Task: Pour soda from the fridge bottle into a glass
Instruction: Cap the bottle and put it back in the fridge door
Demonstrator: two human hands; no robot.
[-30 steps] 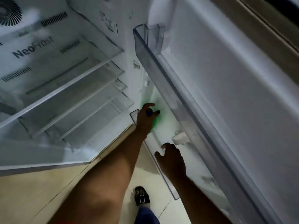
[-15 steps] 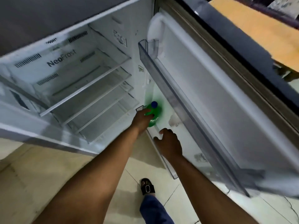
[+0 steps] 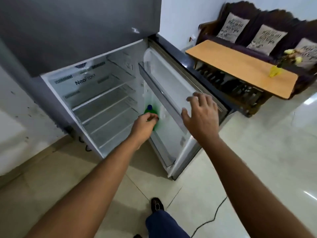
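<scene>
The left hand (image 3: 145, 121) hides the green bottle's (image 3: 148, 111) body.

A home living room: fridge (image 3: 85, 40), cushioned sofa (image 3: 253, 24), wooden table (image 3: 240, 66), tiled floor (image 3: 257, 169)

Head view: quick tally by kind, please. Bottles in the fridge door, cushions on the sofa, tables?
Green bottle, gripped by the left hand: 1
Cushions: 3
Wooden table: 1
Total: 5
</scene>
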